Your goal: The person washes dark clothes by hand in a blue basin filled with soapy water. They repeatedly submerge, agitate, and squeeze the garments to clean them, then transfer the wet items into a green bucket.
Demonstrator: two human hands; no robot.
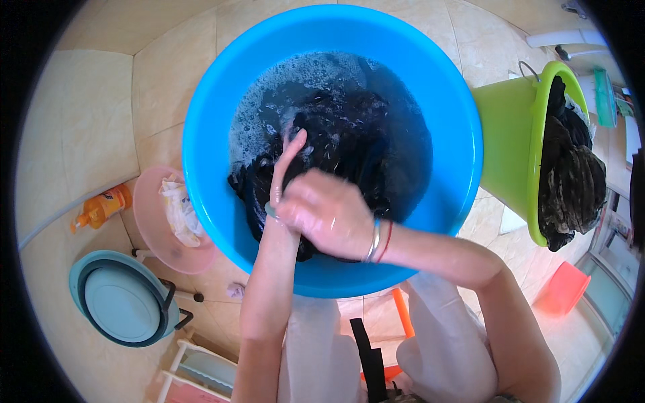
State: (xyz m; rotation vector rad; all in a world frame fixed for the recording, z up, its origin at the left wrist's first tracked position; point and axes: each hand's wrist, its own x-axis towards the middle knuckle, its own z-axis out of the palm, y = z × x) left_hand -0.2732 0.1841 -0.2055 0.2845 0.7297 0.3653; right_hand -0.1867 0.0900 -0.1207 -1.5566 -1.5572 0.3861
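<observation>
right hand (329,211) at left wrist (277,235) | black cloth (342,134) | in blue tub (457,134)

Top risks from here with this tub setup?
1. The right hand is against the left wrist, by the pale green bangle; wet hands might slip or catch on it.
2. The blue tub holds foamy water close to the light trousers, so a splash could wet them.
3. Dark cloth bulges over the rim of the green bucket; some may slide out.
</observation>
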